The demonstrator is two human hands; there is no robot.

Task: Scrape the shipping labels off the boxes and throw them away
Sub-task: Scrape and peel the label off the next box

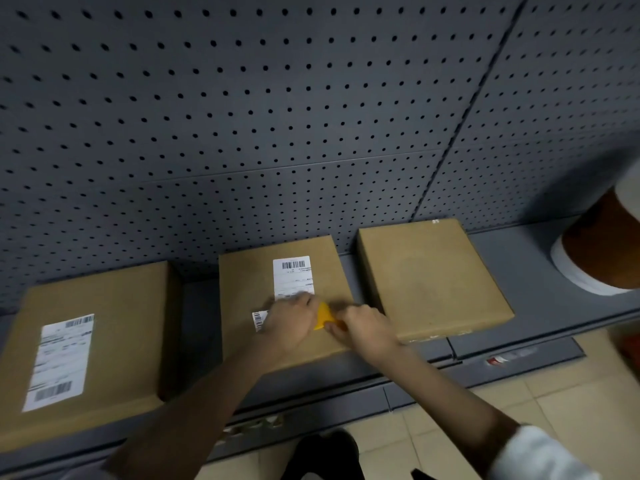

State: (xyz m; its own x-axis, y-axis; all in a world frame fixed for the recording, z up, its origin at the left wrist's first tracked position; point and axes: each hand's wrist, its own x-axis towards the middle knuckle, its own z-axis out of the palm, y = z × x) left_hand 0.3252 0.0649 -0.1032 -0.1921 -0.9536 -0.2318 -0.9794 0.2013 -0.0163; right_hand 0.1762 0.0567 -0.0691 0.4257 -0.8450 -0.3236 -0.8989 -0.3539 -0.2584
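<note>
Backdrop: grey pegboard wall (277, 116) rising behind a grey shelf (526, 258), with tan floor tiles below us.
Left box (114, 327): we see it flat on the shelf, its long white label (60, 362) fully stuck, lengthwise toward us.
Middle box (277, 306): this is the one we are working on; its shipping label (293, 277) stands just beyond both hands, long axis running away from us toward the wall.
Loose piece: a small barcode strip (259, 319) shows at the left edge of our left hand; whether it is lifted or stuck we cannot tell.
Left hand (291, 323): curled at the label's near edge, fingers apparently pinching that edge, though the contact is blurred.
Scraper (325, 318): yellow, between the two hands, just short of the label's near right corner.
Right hand (367, 329): closed around the scraper, nearest to the tool and lower right of the label.
Key relation: as we judge it, the blade must push up and away under the near edge.
Right box (433, 278): bare top, only a white fleck at its far edge.
Far right: a white-rimmed container (588, 261), possibly the bin.
</note>
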